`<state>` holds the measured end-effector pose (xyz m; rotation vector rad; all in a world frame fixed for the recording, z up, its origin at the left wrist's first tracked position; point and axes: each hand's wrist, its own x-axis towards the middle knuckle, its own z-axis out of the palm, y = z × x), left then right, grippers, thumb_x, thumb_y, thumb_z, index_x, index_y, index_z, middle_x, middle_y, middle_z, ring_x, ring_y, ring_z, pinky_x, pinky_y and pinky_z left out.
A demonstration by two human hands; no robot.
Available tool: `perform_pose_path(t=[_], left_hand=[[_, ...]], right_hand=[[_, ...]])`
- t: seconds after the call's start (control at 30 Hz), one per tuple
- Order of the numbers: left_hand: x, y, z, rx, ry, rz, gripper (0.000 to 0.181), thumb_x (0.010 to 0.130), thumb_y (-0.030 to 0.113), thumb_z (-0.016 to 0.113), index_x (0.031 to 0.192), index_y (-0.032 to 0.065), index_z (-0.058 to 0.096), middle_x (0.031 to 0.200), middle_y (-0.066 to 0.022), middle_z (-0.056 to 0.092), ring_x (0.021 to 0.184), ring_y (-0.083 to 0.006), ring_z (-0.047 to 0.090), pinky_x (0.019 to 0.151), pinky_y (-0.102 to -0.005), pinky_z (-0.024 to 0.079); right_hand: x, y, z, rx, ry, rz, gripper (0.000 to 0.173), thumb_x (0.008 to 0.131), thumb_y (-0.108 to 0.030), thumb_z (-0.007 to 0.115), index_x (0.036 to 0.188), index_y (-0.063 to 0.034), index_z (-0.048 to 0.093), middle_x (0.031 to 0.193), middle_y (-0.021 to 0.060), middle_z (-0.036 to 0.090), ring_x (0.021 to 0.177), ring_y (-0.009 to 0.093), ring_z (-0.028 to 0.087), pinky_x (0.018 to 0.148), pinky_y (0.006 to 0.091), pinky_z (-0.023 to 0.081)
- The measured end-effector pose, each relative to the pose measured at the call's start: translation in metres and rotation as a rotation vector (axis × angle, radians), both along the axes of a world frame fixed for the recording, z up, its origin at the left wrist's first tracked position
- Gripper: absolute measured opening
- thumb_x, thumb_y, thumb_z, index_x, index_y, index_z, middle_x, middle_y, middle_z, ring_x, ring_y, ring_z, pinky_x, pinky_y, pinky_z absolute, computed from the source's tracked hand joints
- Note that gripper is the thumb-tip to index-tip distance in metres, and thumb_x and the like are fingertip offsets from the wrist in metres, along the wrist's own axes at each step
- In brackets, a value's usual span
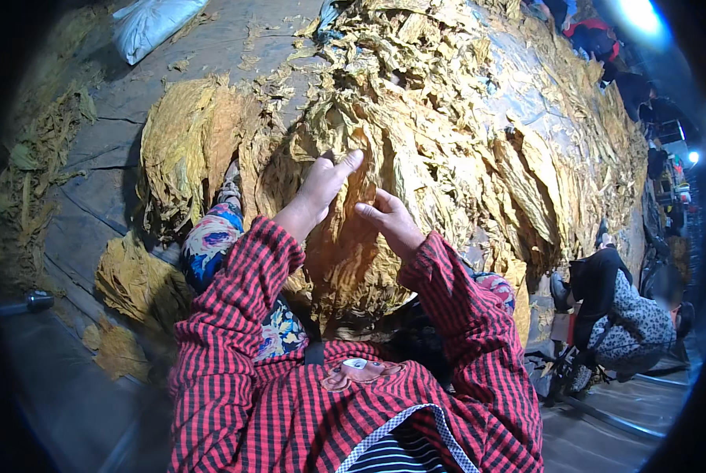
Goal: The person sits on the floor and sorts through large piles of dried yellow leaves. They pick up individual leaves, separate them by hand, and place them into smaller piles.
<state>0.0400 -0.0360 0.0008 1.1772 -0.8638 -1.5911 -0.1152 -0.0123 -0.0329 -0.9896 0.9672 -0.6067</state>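
In the head view, a brown dried tobacco leaf (344, 236) hangs between my hands, above my lap. My left hand (320, 186) grips its upper part, thumb extended and most fingers hidden. Lower and to the right, my right hand (393, 222) pinches the leaf's edge between thumb and fingers. Just beyond them rises a large heap of loose yellow-brown tobacco leaves (424, 148), crumpled and overlapping. Beside my left leg stands a thick stack of flatter leaves (178, 145).
A smaller leaf pile (137, 278) lies left of my knee on the dark ground sheet (92, 204). A white sack (152, 26) rests at the far left. Another person (625, 325) sits at the right, and more people (601, 44) are beyond the heap.
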Motion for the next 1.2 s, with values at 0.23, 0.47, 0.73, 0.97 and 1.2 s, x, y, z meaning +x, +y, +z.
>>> perform_pose_path(t=[0.23,0.47,0.73,0.97,1.2], left_hand=[[-0.002,0.005,-0.015,0.069,-0.067,-0.203,0.025,0.079,0.018,0.06,0.092,-0.0036,0.058,0.082,-0.0042,0.059,0.073,-0.0086,0.053,0.063,-0.0226,0.043],[-0.027,0.012,-0.031,-0.24,-0.168,-0.32,0.025,0.078,0.005,0.051,0.102,-0.0001,0.053,0.093,-0.0071,0.059,0.083,-0.0132,0.053,0.077,-0.0264,0.042],[-0.027,0.026,0.005,0.071,-0.086,-0.612,0.019,0.081,0.016,0.055,0.091,-0.0003,0.056,0.083,-0.0035,0.057,0.077,-0.0093,0.051,0.072,-0.0234,0.04],[-0.015,0.039,0.011,-0.002,-0.05,-0.772,0.018,0.08,0.022,0.058,0.087,0.0055,0.055,0.067,0.0014,0.053,0.051,-0.0047,0.044,0.048,-0.0203,0.036],[-0.015,0.03,-0.003,-0.117,-0.532,-0.708,0.025,0.08,0.025,0.054,0.07,0.0022,0.059,0.054,-0.0033,0.052,0.052,-0.0085,0.046,0.052,-0.026,0.039]], right_hand=[[-0.009,-0.009,-0.008,-0.07,0.022,0.056,0.022,0.084,-0.021,0.053,0.092,-0.0006,0.051,0.08,0.0006,0.054,0.074,0.006,0.05,0.067,0.022,0.042],[-0.029,-0.028,0.018,-0.297,0.361,0.051,0.03,0.084,-0.031,0.052,0.086,-0.0012,0.052,0.065,0.0046,0.052,0.06,0.011,0.048,0.056,0.0262,0.041],[-0.047,-0.016,0.01,-0.195,0.074,0.252,0.036,0.089,-0.032,0.04,0.077,-0.0025,0.055,0.058,0.0015,0.052,0.055,0.008,0.049,0.052,0.0212,0.041],[-0.05,0.006,0.016,0.188,-0.207,0.332,0.029,0.089,-0.035,0.04,0.084,-0.0071,0.048,0.064,-0.0032,0.045,0.057,0.005,0.046,0.053,0.0203,0.04],[-0.041,-0.014,0.014,-0.798,0.607,0.369,0.013,0.08,-0.016,0.05,0.076,-0.0045,0.053,0.058,0.0138,0.053,0.055,0.028,0.054,0.05,0.0347,0.042]])
